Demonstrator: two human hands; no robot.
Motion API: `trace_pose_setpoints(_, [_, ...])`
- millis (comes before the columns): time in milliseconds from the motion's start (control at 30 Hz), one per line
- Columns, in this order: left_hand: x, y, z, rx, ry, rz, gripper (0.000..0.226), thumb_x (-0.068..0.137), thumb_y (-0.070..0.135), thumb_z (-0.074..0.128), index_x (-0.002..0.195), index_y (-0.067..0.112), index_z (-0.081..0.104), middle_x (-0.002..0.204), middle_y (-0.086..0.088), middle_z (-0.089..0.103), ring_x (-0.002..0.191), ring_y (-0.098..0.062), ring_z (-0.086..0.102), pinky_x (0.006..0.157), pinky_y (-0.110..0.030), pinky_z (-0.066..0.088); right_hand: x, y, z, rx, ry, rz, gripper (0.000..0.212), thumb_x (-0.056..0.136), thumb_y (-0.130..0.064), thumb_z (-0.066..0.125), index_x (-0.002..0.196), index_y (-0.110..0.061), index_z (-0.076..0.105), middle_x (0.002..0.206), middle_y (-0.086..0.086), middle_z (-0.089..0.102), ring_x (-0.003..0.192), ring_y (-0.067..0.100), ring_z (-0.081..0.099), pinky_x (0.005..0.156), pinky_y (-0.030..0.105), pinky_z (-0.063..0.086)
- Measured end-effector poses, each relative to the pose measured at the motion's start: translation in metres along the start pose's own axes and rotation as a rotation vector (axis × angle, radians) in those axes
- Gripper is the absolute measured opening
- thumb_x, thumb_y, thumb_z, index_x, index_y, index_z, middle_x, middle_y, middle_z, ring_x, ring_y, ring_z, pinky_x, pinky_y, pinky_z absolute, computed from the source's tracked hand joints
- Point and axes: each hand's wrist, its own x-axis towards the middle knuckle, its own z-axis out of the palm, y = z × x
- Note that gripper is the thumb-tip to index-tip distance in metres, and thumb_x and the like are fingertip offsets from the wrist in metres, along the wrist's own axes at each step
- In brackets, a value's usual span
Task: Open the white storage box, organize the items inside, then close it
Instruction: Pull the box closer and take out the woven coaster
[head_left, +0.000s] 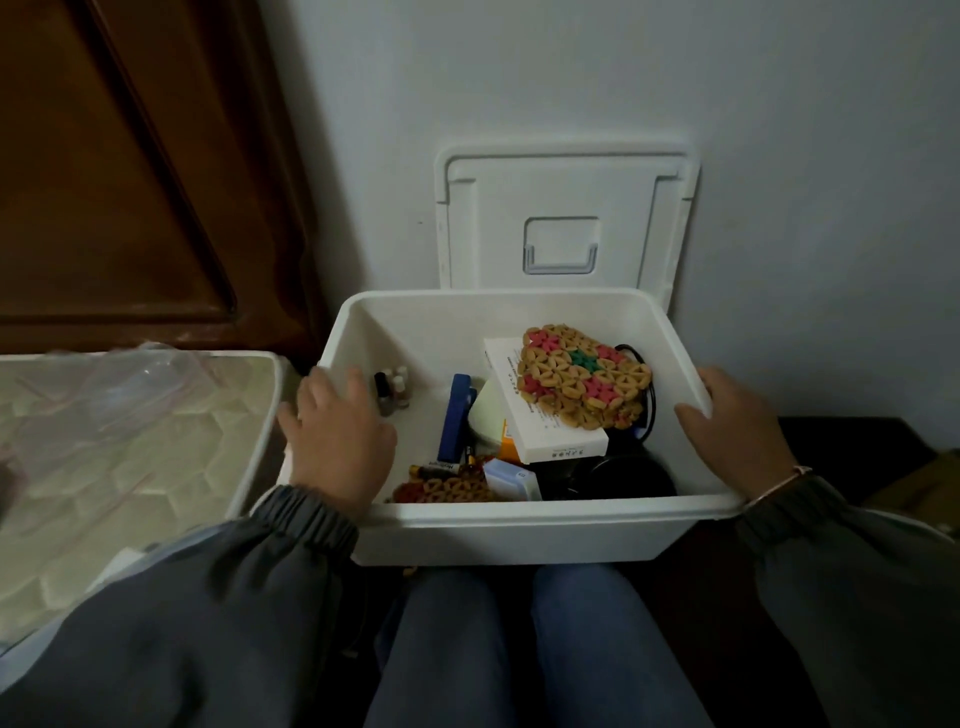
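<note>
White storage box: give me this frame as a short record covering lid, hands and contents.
box: white storage box, open
lid: lid stands upright against the wall behind the box
left hand: grips the left rim
right hand: grips the right rim
contents: beaded mat on white carton; small bottles at left; blue case between

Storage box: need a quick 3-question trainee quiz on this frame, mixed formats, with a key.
1. Fill in: the left hand and the right hand each hold the box by its ____.
2. True or false: the lid is shut on the box.
3. The woven mat lies on: A the lid; B a white carton; C the left hand.
Key: 1 rim; 2 false; 3 B.
</note>
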Motion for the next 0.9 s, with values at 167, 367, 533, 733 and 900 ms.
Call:
trace_pose_setpoints(167, [0.005,0.06,0.012,-0.416,-0.201,0.303,0.045,0.095,0.035,0.049,0.135,0.016,0.045,0.136,-0.006,0.049,0.124,-0.022,0.046,0.106,-0.041,0.038,0.0,0.0,0.002,-0.024,-0.012,0.007,0.032,0.088,-0.009,0.055,0.119,0.0,0.052,0.107,0.021,0.059,0.092,0.034,0.055,0.074,0.031,0.038])
trace_pose_setpoints(367, [0.014,0.106,0.028,-0.71,-0.433,0.134,0.051,0.092,0.042,0.056,0.131,0.012,0.041,0.128,-0.007,0.055,0.11,-0.022,0.056,0.078,-0.025,0.041,-0.003,0.0,0.0,-0.026,0.036,-0.033,0.03,0.086,-0.008,0.057,0.116,-0.002,0.056,0.104,0.018,0.062,0.09,0.03,0.056,0.069,0.023,0.03])
trace_pose_setpoints(533, [0.019,0.103,0.03,-0.939,-0.545,-0.038,0.023,0.092,0.029,0.061,0.11,0.016,0.054,0.109,0.0,0.065,0.082,-0.009,0.061,0.056,-0.016,0.046,-0.006,-0.001,-0.001,-0.026,0.06,-0.05,0.027,0.086,-0.009,0.058,0.113,-0.002,0.059,0.096,0.015,0.063,0.087,0.03,0.058,0.069,0.023,0.033])
trace_pose_setpoints(733, [0.026,0.097,0.019,-1.276,-0.723,-0.262,0.021,0.094,0.012,0.059,0.111,0.0,0.061,0.11,-0.012,0.069,0.094,-0.021,0.068,0.075,-0.026,0.057,-0.006,0.0,-0.001,-0.051,0.057,-0.034,0.014,0.086,-0.012,0.057,0.098,-0.003,0.056,0.082,0.005,0.052,0.075,0.021,0.046,0.061,0.023,0.024])
trace_pose_setpoints(900, [0.031,0.093,0.019,-1.301,-0.573,-0.321,0.013,0.096,0.011,0.055,0.084,0.009,0.06,0.095,-0.009,0.068,0.086,-0.022,0.066,0.082,-0.039,0.056,0.001,-0.007,-0.013,-0.233,0.09,-0.089,0.036,0.083,-0.02,0.064,0.113,-0.001,0.059,0.105,0.019,0.059,0.096,0.036,0.053,0.081,0.038,0.038])
